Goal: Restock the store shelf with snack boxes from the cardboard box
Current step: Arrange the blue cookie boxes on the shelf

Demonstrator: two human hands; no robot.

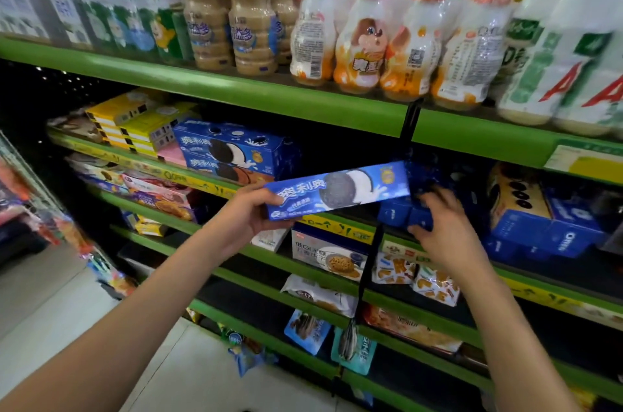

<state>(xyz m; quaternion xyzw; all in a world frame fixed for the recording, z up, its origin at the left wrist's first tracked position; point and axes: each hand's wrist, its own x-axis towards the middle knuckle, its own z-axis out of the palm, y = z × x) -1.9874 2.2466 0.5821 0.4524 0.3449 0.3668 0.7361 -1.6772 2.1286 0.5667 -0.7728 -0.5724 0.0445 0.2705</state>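
My left hand (251,212) grips the left end of a long blue cookie box (337,191), held level in front of the middle green shelf (337,226). My right hand (441,226) reaches past the box's right end, its fingers curled over small dark blue cookie boxes (404,212) standing on that shelf. Stacked blue cookie boxes (236,150) lie on the same shelf to the left. More blue cookie packs (546,229) sit to the right. The cardboard box is out of view.
The shelf above (269,91) carries packs of drink bottles (364,44). Yellow boxes (141,125) are stacked at the far left. Lower shelves hold biscuit boxes (328,255) and snack bags (435,287). Pale floor tiles (50,293) lie at the left.
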